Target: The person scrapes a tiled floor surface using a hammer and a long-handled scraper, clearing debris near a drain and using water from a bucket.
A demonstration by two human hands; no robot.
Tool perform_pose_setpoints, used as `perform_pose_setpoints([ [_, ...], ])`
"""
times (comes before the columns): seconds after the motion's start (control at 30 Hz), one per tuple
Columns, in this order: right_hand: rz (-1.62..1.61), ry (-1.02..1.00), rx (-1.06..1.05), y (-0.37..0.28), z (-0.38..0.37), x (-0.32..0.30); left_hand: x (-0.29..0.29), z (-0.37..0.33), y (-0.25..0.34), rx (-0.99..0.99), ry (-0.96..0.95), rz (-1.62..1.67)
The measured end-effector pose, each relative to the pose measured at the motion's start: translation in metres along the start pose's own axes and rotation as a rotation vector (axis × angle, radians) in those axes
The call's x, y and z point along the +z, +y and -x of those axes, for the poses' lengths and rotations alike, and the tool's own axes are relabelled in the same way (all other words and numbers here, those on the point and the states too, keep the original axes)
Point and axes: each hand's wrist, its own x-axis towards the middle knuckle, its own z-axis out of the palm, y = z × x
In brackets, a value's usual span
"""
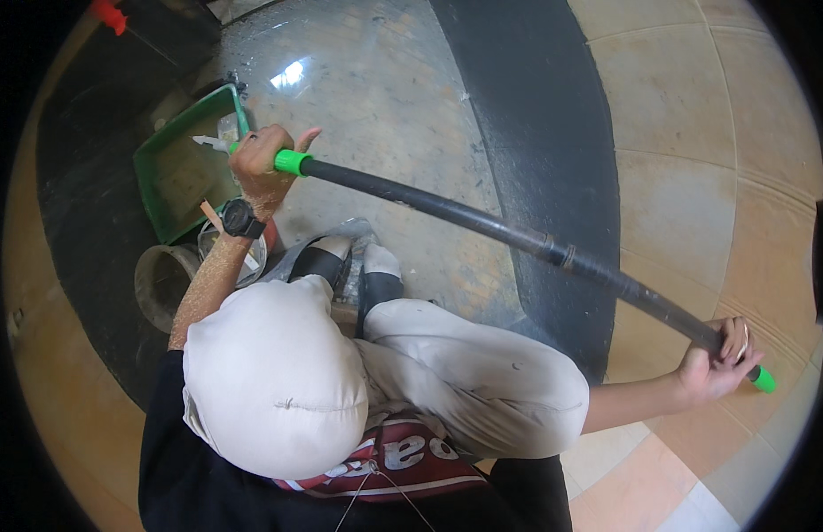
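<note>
A long black pole (447, 211) with green end fittings lies slantwise across the view, from upper left to lower right. My left hand (262, 160) is closed round its far left end beside a green collar (293, 162), thumb sticking out. A pale, narrow tip (211, 143) pokes out past that hand. At the right, my right hand (720, 362) has its fingers wrapped round the pole near the green end cap (764, 380). A dark watch (241, 218) sits on my left wrist, and pale specks cover the forearm.
A green tray (148, 197) lies at the left, partly behind my left hand. Near it stand a grey bucket (142, 282) and a clear tub (252, 266). Dark bands (562, 177) border the shiny grey floor (385, 115); beige tiles (673, 195) lie right. Something red (108, 14) shows top left.
</note>
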Motion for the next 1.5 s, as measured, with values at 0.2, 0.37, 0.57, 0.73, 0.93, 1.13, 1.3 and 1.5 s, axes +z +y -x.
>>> perform_pose_setpoints([
  [0.2,0.096,-0.003,-0.008,-0.037,-0.011,-0.004,-0.025,-0.009,-0.008,0.149,-0.256,0.117],
  [0.37,0.075,-0.165,0.01,-0.022,-0.015,0.012,-0.038,-0.017,-0.034,0.034,-0.653,0.337],
  [0.57,-0.421,-0.484,0.015,0.009,-0.022,0.023,-0.039,-0.019,-0.045,-0.17,-1.339,0.719],
  [0.73,-0.379,-0.482,0.011,0.016,-0.022,0.02,-0.044,-0.024,-0.045,-0.067,-1.109,0.579],
  [0.93,-0.043,0.017,0.038,0.009,-0.011,0.029,-0.051,-0.018,-0.023,-0.111,-0.548,0.274],
  [1.13,0.093,0.155,-0.044,0.01,0.002,0.026,-0.053,-0.017,-0.009,0.004,-0.231,0.073],
  [1.3,0.054,-0.055,0.143,-0.018,0.002,0.019,-0.067,-0.016,-0.014,0.089,-0.378,0.157],
  [1.5,-0.001,-0.149,0.113,-0.009,0.008,0.016,-0.073,-0.012,-0.03,0.012,-0.645,0.341],
])
